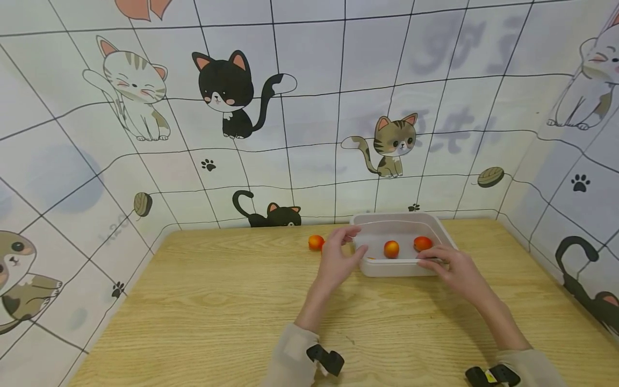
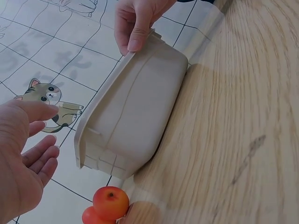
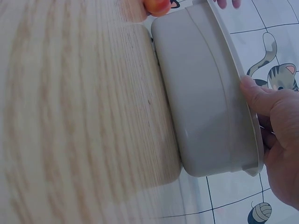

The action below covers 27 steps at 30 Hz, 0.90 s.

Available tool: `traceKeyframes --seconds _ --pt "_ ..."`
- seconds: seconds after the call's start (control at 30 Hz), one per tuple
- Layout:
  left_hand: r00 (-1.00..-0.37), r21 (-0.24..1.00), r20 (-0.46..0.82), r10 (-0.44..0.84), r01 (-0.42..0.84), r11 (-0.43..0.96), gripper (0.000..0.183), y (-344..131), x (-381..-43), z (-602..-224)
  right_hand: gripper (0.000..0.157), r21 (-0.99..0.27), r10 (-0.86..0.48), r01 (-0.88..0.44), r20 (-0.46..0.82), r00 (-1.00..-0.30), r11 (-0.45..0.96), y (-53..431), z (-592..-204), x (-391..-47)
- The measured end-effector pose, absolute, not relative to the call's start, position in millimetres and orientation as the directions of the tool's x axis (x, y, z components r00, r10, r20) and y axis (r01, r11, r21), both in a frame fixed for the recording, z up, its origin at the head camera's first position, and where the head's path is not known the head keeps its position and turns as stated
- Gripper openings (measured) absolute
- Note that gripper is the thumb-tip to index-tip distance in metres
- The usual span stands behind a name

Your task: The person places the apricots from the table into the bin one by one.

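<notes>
A pale grey plastic box point(image 1: 398, 269) stands at the back of the table. My right hand point(image 1: 456, 271) pinches its front rim near the right corner, thumb outside and fingers inside, as the right wrist view also shows. At the box's left end is my left hand point(image 1: 336, 260), thumb and fingers apart, holding nothing. Inside the box lie an orange-red fruit point(image 1: 391, 249) and a redder one point(image 1: 423, 243); a sliver of orange shows behind the front rim. Left of the box, two more round fruits point(image 2: 111, 202) sit side by side, one partly hidden by my left hand in the head view.
The wood-grain table point(image 1: 232, 306) ends at a wall point(image 1: 309, 123) with printed cats and grid lines. Side walls rise on the left and right. Each sleeve carries a black wrist device point(image 1: 325, 360).
</notes>
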<state>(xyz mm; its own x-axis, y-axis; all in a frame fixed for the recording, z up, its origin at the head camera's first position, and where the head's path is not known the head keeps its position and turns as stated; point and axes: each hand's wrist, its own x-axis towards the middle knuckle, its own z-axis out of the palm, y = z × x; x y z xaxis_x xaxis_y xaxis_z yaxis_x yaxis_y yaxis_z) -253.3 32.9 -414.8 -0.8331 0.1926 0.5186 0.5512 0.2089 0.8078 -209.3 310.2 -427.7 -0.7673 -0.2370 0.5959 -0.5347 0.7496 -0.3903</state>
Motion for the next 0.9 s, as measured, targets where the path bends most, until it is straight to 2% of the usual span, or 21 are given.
traceKeyframes --seconds 0.9 --pt "-0.87 0.824 0.419 0.258 0.484 0.296 0.043 7.7 -260.3 -431.6 0.022 -0.402 -0.228 -0.529 0.593 -0.772 0.747 312.0 -430.1 -210.9"
